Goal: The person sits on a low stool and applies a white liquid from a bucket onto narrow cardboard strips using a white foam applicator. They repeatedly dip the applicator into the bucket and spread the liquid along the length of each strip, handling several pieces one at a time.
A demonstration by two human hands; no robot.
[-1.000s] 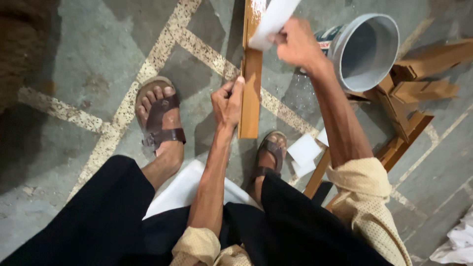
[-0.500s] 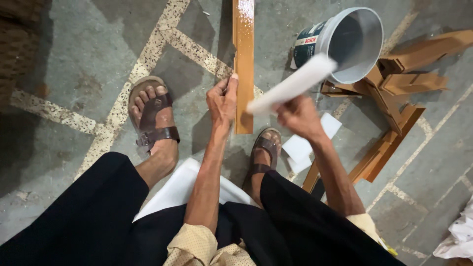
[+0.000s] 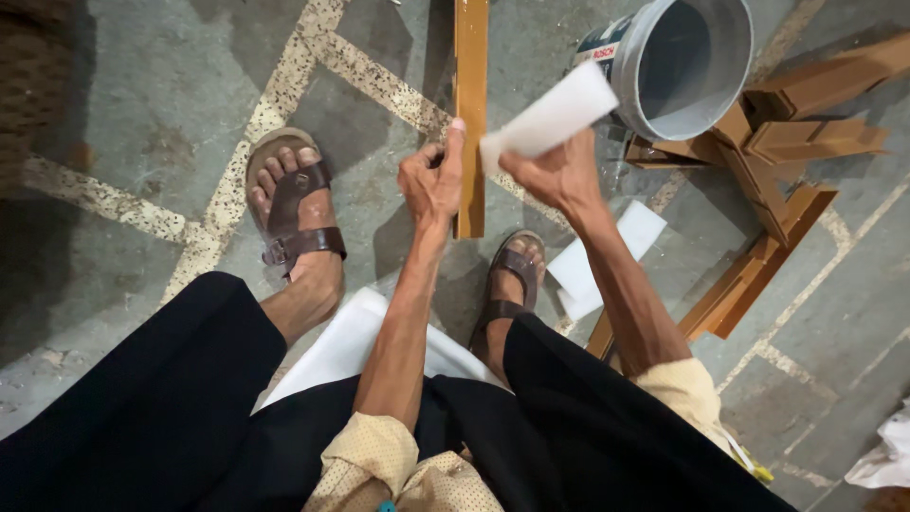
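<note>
A long orange-brown wooden strip [image 3: 470, 85] stands on the stone floor between my feet, running up out of view. My left hand [image 3: 431, 182] grips its lower part, with the index finger laid along its edge. My right hand [image 3: 559, 173] holds a folded white sheet, like sandpaper, [image 3: 550, 116] just to the right of the strip, raised off the wood. Both forearms reach forward from my lap.
A grey plastic bucket [image 3: 720, 104] stands at the upper right beside stacked wooden pieces [image 3: 796, 133]. White sheets [image 3: 607, 256] lie on the floor by my right sandal [image 3: 507, 284]. My left sandal [image 3: 289, 204] rests further left. A white board [image 3: 351, 341] lies under my legs.
My right hand came down from high on the strip with the white sheet, swung to the right, and now sits close beside my left hand. The left hand kept its grip.
</note>
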